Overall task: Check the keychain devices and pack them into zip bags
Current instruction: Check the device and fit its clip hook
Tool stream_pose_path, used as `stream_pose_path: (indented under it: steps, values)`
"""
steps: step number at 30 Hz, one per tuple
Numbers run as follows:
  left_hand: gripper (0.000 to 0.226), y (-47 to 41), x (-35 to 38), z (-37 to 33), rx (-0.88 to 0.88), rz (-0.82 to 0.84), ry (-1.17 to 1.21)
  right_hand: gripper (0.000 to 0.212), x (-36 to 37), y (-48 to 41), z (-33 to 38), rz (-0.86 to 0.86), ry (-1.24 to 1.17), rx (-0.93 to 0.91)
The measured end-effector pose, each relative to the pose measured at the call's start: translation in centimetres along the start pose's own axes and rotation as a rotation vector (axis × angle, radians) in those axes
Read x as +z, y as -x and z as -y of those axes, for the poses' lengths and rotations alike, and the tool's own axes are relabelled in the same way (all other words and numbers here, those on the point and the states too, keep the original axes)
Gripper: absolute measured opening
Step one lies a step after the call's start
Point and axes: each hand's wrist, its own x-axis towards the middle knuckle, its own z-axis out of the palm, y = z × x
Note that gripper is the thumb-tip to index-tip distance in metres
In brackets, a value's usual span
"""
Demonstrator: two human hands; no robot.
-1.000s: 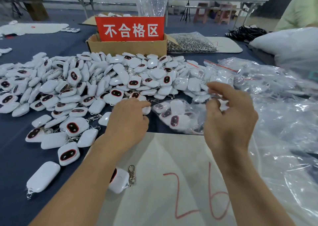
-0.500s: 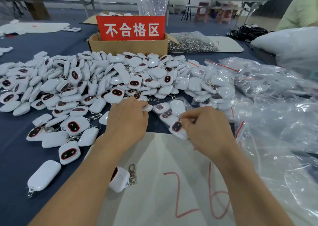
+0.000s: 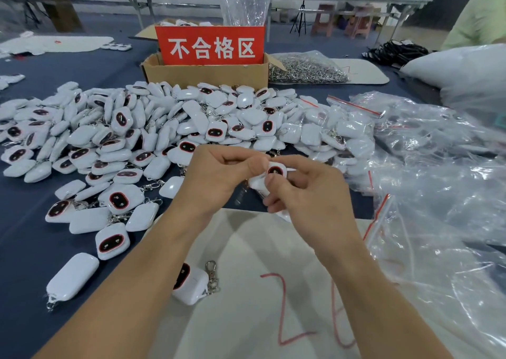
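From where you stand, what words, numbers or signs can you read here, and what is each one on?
"不合格区": white characters on the red sign standing up from the cardboard box.
"26": handwritten in red on the near white mat, second digit partly hidden.
Red marks on the far white mat: too small to read.
Keychain devices: marks on their dark screens too small to read.

Table: I see a dark blue table [image 3: 24, 263].
Left and centre: my view shows a heap of keychain devices [image 3: 164, 128].
Far side: cardboard box [image 3: 205, 71], bag of metal clasps [image 3: 306, 70] just beside.
Near: white mat [image 3: 246, 317] marked 26 in red.
Right: piled zip bags [image 3: 438, 208].
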Motion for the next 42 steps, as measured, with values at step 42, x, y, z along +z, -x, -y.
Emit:
stream_pose_path:
  steps: [42]
  values:
    - [0.012, 0.5, 1.4, 0.2, -0.089, 0.106, -0.078, 0.022, -1.5, -0.8, 0.0, 0.044, -0.177, 0.002]
